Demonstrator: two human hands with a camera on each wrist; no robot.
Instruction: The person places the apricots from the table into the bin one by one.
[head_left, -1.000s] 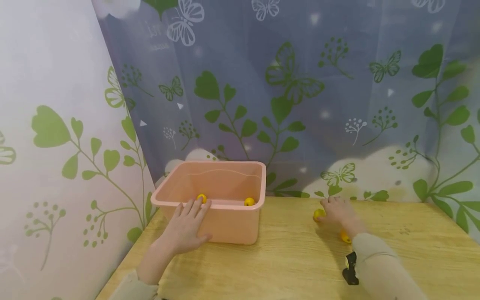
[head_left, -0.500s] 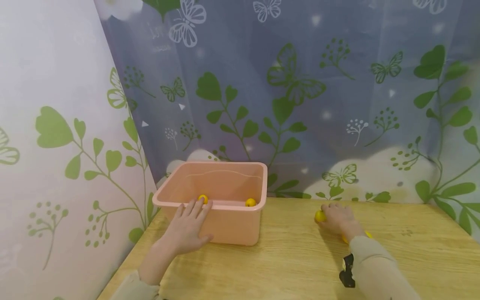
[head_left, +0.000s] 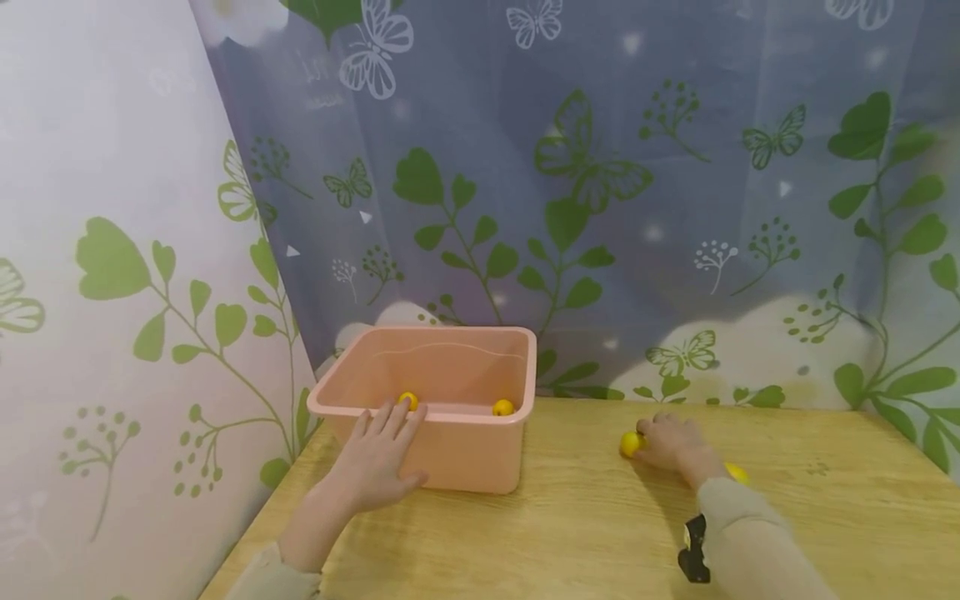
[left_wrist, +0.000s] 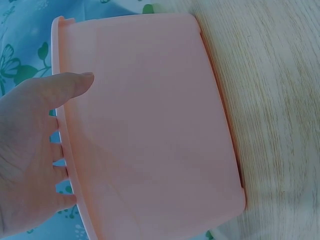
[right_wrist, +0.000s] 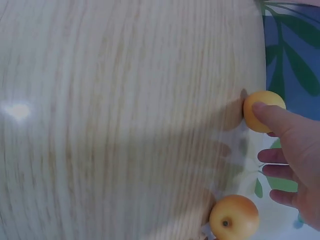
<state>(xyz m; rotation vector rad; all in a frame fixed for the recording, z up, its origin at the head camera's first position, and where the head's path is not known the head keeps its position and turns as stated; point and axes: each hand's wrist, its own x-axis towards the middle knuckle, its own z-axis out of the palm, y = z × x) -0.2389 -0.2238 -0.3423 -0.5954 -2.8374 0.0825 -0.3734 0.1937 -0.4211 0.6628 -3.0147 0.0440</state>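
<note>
My left hand point(head_left: 371, 475) rests on the near rim of a pink plastic bin point(head_left: 468, 454), fingers straight and spread over the edge. In the left wrist view its thumb lies along the outer wall of the bin. Inside the bin are two small yellow fruits, one point(head_left: 503, 407) at the right and one point(head_left: 408, 400) near my left fingertips. To the right, my right hand point(head_left: 672, 450) pinches a small yellow apple-like fruit point(right_wrist: 252, 121) between thumb and fingers, low over the table. Another yellow fruit point(right_wrist: 235, 215), with a dark spot, lies beside that hand.
The wooden table point(head_left: 570, 517) carries the bin at its left side. A patterned blue cloth point(head_left: 480, 100) hangs behind, and a pale leaf-printed wall point(head_left: 150, 400) stands at the left. A black device point(head_left: 694, 550) is strapped at the right sleeve.
My right hand has taken hold of the fruit and moved slightly nearer, with the fruit shifting a little left. The left hand and the bin have stayed put.
</note>
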